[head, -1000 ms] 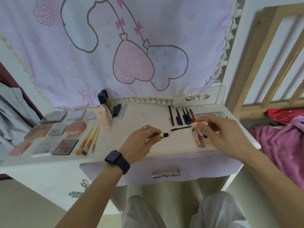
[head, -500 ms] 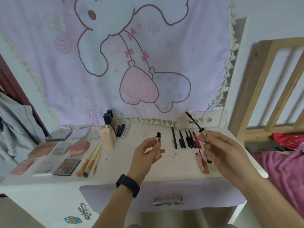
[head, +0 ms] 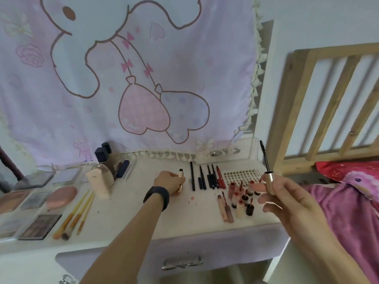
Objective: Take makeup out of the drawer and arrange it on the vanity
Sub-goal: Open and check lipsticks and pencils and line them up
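Note:
My left hand (head: 169,182) grips a gold mascara tube (head: 180,179) and holds it upright on the white vanity top (head: 143,203), just left of a row of dark pencils (head: 205,177). My right hand (head: 287,198) is raised above the vanity's right end. It holds the mascara wand (head: 266,162) by its gold cap, brush pointing up. The purple drawer (head: 184,257) below the top is shut, with a bow-shaped handle.
Lip glosses and small bottles (head: 240,198) stand at the right front. Palettes (head: 39,226), a pink compact (head: 62,196), brushes (head: 77,217) and a foundation bottle (head: 100,181) lie at the left. A wooden bed rail (head: 328,103) and pink bedding (head: 352,201) are on the right.
The wand came out of the tube and my right hand lifted it up to the right. My left hand carried the tube forward and stood it on the vanity top. The camera tilted up.

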